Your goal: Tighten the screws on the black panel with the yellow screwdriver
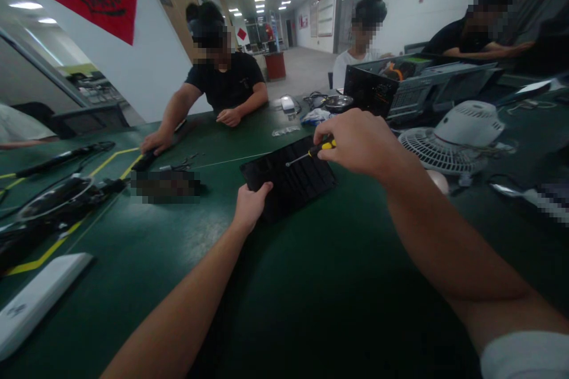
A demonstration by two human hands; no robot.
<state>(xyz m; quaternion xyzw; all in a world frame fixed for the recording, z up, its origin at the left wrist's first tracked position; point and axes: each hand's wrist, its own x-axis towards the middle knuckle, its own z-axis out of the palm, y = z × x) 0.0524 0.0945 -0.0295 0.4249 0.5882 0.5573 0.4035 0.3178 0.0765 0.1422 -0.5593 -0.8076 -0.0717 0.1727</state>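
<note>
The left hand (252, 206) grips the left side of a black panel (296, 192) at the green table (338, 296), thumb on top, its other fingers mostly hidden. The right hand's (358, 143) fingers curl closed around a yellow-and-black screwdriver (328, 145) — its shaft reaches over the panel, though tip contact is unclear. A white fan (466, 123) sits to the right.

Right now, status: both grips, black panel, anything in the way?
Left grip on black panel, left edge. Right grip holds screwdriver, tip over panel, contact unclear. No other object seen on panel; white fan off to the right.
</note>
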